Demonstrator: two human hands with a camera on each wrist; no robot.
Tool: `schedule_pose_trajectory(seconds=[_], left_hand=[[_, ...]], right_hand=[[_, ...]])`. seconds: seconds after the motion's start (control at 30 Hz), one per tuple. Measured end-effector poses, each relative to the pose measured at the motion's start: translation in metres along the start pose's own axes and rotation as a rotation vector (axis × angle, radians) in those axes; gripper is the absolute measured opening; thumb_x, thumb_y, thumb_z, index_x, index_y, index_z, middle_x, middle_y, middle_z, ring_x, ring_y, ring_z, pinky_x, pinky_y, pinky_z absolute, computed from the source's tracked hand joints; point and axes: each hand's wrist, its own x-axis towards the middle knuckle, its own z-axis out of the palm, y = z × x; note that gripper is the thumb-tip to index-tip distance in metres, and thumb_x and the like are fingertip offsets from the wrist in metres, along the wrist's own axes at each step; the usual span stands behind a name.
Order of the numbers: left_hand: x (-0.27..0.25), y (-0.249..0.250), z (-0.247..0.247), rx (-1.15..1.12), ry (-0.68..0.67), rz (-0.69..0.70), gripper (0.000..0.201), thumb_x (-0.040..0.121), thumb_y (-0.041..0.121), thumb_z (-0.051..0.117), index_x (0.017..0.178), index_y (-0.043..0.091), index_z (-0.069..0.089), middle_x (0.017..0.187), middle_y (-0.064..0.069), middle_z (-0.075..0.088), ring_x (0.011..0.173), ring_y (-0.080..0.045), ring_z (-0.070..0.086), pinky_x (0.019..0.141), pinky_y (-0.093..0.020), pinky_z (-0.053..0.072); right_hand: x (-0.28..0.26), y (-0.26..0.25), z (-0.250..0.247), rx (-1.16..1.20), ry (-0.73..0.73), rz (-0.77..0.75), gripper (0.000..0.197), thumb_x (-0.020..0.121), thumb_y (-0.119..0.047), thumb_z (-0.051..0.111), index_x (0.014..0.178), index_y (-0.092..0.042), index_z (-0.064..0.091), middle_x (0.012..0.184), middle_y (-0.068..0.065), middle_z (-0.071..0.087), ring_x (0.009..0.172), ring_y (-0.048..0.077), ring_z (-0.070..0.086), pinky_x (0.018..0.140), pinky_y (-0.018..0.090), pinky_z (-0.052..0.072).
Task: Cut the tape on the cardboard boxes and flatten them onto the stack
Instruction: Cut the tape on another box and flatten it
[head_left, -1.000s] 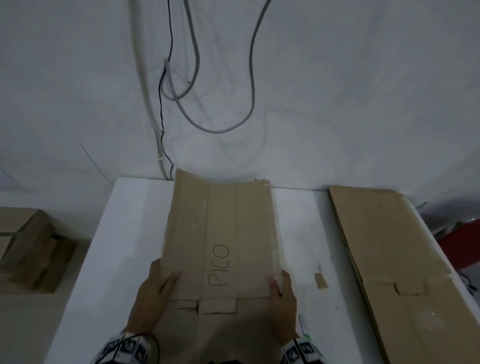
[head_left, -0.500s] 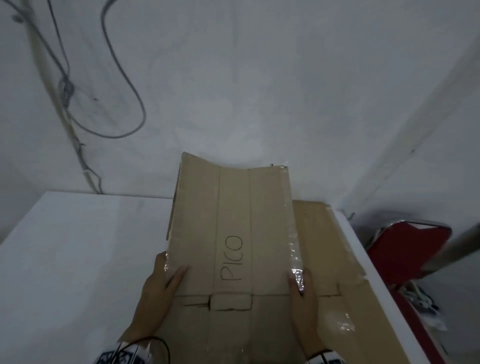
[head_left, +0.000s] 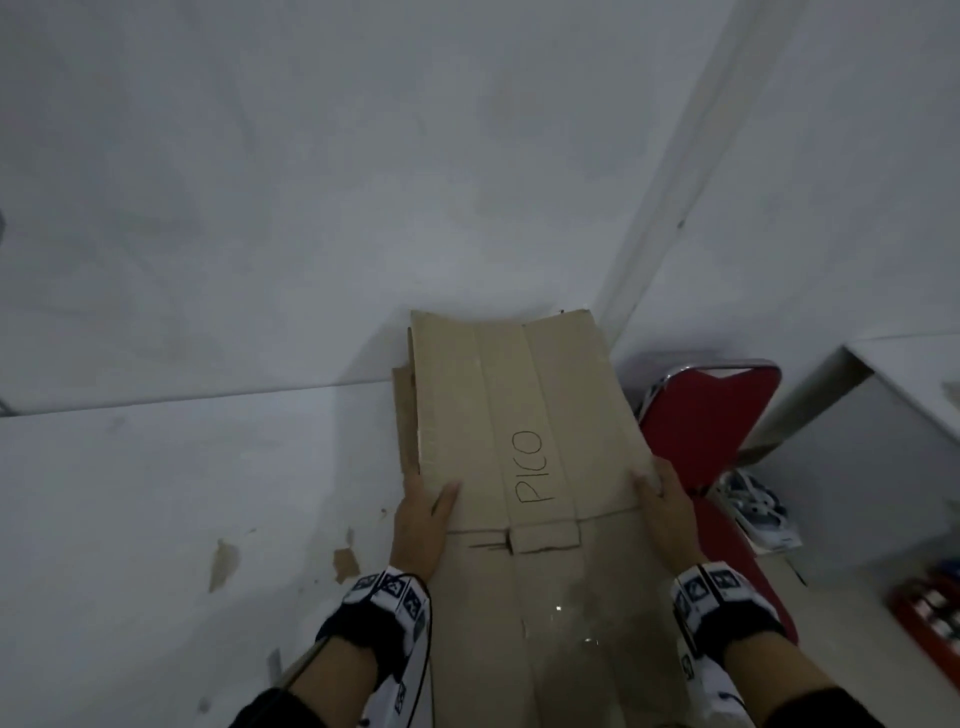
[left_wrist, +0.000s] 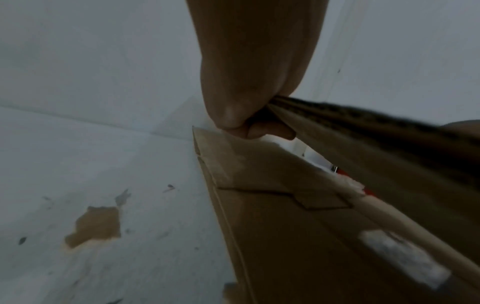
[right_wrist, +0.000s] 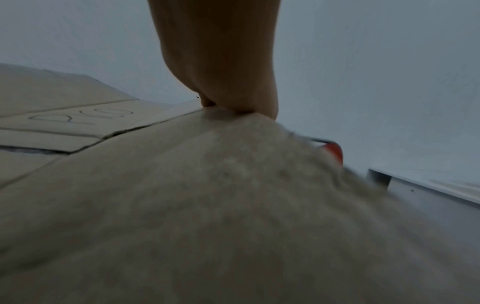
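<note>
I hold the flattened box (head_left: 524, 467) between my hands, raised just above the stack (left_wrist: 272, 216) on the counter (head_left: 156, 493). It is plain brown cardboard with "PICO" handwritten between my hands. My left hand (head_left: 421, 519) pinches its left edge, thumb on top; my right hand (head_left: 667, 512) grips the right edge likewise.

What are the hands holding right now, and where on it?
Both hold the flattened PICO box: left hand grips its left edge, right hand its right edge, above the stack.
</note>
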Motion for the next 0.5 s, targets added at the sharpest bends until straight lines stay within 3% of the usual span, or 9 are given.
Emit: schedule_pose_trajectory(seconds=[0.1, 0.27, 0.33, 0.4, 0.47, 0.5], left_hand=[[0.009, -0.025, 0.012, 0.060, 0.000, -0.094, 0.063, 0.093, 0.035, 0.059, 0.142, 0.009, 0.031, 0.131, -0.010, 0.056, 0.118, -0.028, 0.054, 0.104, -0.044, 0.042], [0.030, -0.058, 0.016, 0.160, -0.008, -0.227, 0.075, 0.092, 0.040, 0.059, 0.146, 0.003, 0.023, 0.143, -0.018, 0.045, 0.128, -0.034, 0.047, 0.109, -0.045, 0.035], [0.036, -0.063, 0.016, 0.215, -0.037, -0.273, 0.077, 0.092, 0.045, 0.056, 0.146, 0.003, 0.022, 0.144, -0.019, 0.043, 0.128, -0.034, 0.045, 0.109, -0.044, 0.035], [0.035, -0.061, 0.015, 0.427, -0.052, -0.314, 0.082, 0.090, 0.056, 0.052, 0.149, 0.010, 0.019, 0.144, -0.019, 0.036, 0.128, -0.034, 0.041, 0.104, -0.042, 0.036], [0.033, -0.058, 0.012, 0.659, 0.068, -0.312, 0.090, 0.083, 0.061, 0.059, 0.150, 0.014, 0.020, 0.136, -0.021, 0.035, 0.120, -0.037, 0.041, 0.096, -0.046, 0.038], [0.031, -0.058, 0.009, 0.681, 0.114, -0.264, 0.094, 0.078, 0.060, 0.066, 0.148, 0.011, 0.026, 0.130, -0.024, 0.040, 0.113, -0.041, 0.045, 0.091, -0.050, 0.041]], right_hand=[[0.023, 0.017, 0.017, -0.062, -0.048, 0.104, 0.046, 0.101, -0.033, 0.050, 0.143, -0.016, 0.043, 0.127, 0.015, 0.057, 0.114, 0.037, 0.055, 0.090, 0.041, 0.043], [0.047, 0.046, 0.057, -0.199, -0.070, 0.195, 0.048, 0.100, -0.039, 0.050, 0.142, -0.018, 0.040, 0.127, 0.020, 0.057, 0.112, 0.039, 0.057, 0.084, 0.038, 0.041], [0.052, 0.057, 0.066, -0.282, -0.047, 0.218, 0.047, 0.099, -0.041, 0.051, 0.139, -0.016, 0.045, 0.126, 0.022, 0.053, 0.113, 0.038, 0.054, 0.092, 0.042, 0.044], [0.055, 0.061, 0.066, -0.419, -0.057, 0.242, 0.053, 0.097, -0.047, 0.052, 0.141, -0.019, 0.045, 0.133, 0.022, 0.046, 0.121, 0.039, 0.047, 0.101, 0.048, 0.039], [0.053, 0.057, 0.067, -0.578, 0.071, 0.216, 0.055, 0.097, -0.053, 0.048, 0.142, -0.021, 0.047, 0.137, 0.018, 0.048, 0.123, 0.037, 0.049, 0.101, 0.050, 0.041], [0.050, 0.051, 0.071, -0.662, 0.166, 0.147, 0.051, 0.100, -0.055, 0.037, 0.133, -0.020, 0.056, 0.127, 0.015, 0.058, 0.111, 0.034, 0.059, 0.090, 0.047, 0.050]])
